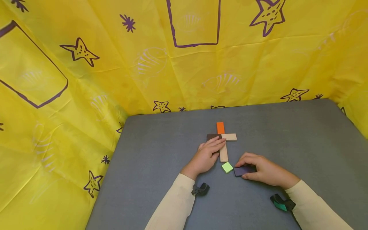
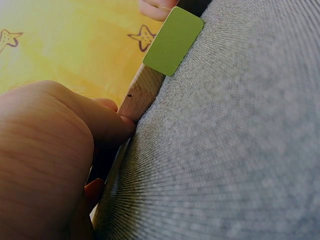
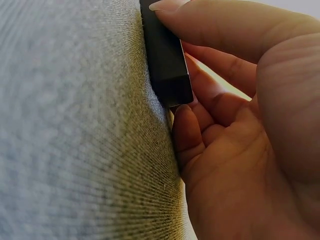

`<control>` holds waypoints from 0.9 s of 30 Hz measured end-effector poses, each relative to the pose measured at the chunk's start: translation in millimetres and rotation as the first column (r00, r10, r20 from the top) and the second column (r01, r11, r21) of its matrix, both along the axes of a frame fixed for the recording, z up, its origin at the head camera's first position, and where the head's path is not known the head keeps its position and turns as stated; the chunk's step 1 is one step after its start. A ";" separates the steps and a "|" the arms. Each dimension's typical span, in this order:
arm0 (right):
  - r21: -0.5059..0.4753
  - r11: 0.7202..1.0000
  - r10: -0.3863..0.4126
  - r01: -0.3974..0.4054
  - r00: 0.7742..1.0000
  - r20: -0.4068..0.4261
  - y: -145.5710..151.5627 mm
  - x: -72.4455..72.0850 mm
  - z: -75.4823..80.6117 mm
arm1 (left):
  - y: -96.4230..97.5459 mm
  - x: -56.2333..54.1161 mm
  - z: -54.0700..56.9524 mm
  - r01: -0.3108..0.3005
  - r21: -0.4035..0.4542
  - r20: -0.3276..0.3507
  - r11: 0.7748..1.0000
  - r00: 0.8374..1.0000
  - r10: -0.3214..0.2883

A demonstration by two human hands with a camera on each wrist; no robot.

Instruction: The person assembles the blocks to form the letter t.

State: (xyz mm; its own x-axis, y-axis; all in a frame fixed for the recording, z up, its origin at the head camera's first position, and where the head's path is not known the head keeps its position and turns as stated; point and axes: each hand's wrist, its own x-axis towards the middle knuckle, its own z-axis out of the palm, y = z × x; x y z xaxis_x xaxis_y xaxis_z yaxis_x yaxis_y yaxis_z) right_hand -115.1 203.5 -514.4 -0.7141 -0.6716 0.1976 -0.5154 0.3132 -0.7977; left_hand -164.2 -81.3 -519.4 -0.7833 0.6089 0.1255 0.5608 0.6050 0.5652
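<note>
My left hand [image 1: 204, 157] lies over flat wooden blocks, fingers stretched across the dark brown block [image 1: 213, 136] and the top of the upright-running pale block [image 1: 224, 156]. Its thumb touches that pale block's side in the left wrist view. A second pale block [image 1: 230, 137] extends right, and an orange block [image 1: 220, 127] sits above the crossing. Below the long pale piece, a light green block [image 1: 227, 167] lies turned cornerwise. With thumb and fingers, my right hand [image 1: 265, 171] pinches a dark purple block [image 1: 239, 172] by its long sides, its left end beside the green one.
The grey tabletop [image 1: 155, 153] carries the blocks. Yellow cloth [image 1: 187, 70] printed with starfish and fish hangs behind the table and along its left side. Black wrist devices [image 1: 200, 189] sit at both sleeves.
</note>
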 end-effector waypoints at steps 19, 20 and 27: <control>-0.010 1.000 -0.028 0.028 1.000 -0.003 -2.0 2.0 1.5 | 0.1 -0.1 -0.7 0.000 0.003 0.005 1.000 1.000 0.000; -0.009 0.999 -0.034 0.034 0.999 -0.002 -1.9 2.1 1.7 | 0.1 -0.1 -0.8 0.000 0.003 0.005 1.000 1.000 0.000; -0.013 0.998 -0.063 0.063 0.998 -0.011 -1.4 1.7 2.3 | 0.2 -0.1 -0.4 -0.002 0.000 0.005 1.000 1.000 0.002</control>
